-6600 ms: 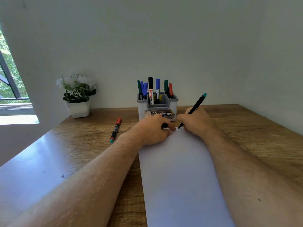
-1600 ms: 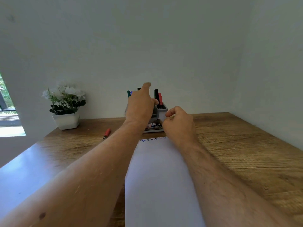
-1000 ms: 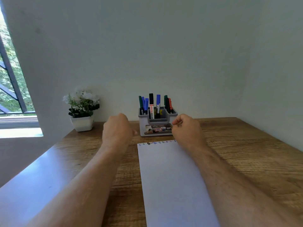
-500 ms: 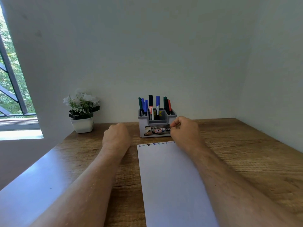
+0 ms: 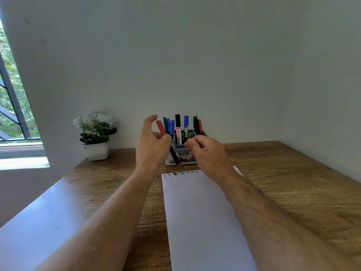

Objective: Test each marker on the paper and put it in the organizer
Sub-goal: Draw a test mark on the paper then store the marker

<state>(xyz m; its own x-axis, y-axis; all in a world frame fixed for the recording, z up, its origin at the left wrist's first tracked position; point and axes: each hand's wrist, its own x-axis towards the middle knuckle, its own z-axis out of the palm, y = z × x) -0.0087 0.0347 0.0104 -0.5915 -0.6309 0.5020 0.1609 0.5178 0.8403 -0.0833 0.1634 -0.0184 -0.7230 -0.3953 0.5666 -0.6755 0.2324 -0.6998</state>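
A slim black marker with a red cap and a green end [image 5: 174,154] is held tilted in the left hand [image 5: 151,145], red cap up and to the left, green end down just above the far edge of the paper. The left hand grips its barrel with the thumb and some fingers, while the index finger sticks up straight. The right hand [image 5: 205,151] hangs just right of it with fingers loosely curled; I cannot tell whether it touches the marker, and it seems to hold nothing.

Both hands are in front of the grey plastic desk organizer [image 5: 180,146], which stands at the far side of the brown wooden table [image 5: 283,182] near the wall. Green, blue, black and red markers [image 5: 177,125] stand upright in it. The long white sheet of paper [image 5: 201,222] lies on the table just near of the organizer, with a row of small coloured test marks [image 5: 182,173] along its far edge.

A white pot of white flowers [image 5: 95,137] sits at the far left of the table, well apart from the organizer.
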